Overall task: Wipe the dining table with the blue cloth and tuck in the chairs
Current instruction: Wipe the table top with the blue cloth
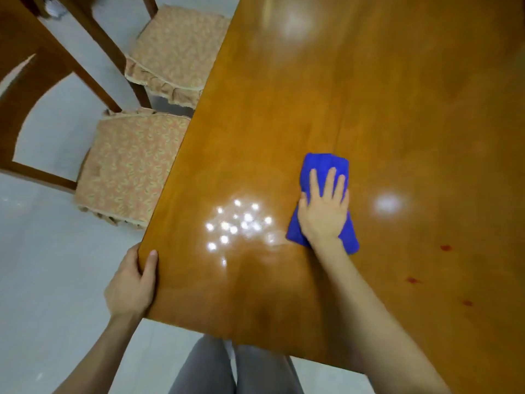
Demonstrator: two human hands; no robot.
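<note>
Two chairs, the near chair (125,166) and the far chair (176,52), are seen at far left, both pulled out from the worktop (369,95) with their cushioned seats only partly under its edge; tucking in is judged not yet done. The left hand (133,282) is clamped on the near corner of the worktop, thumb on top and fingers wrapped under the edge, which is judged useful as a brace while reaching. A patch of glare (238,223) is seen just left of the cloth. The blue cloth (324,200) lies folded on the middle of the worktop, pinned flat under the right hand (324,211), palm down with fingers spread; it is pressed on, not gripped. The step in hand is judged to be wiping. Even palm pressure should be kept so the cloth does not bunch, and strokes should be overlapped. Small dark red spots (445,247) are seen at right, well apart from the cloth; these would need extra passes.
</note>
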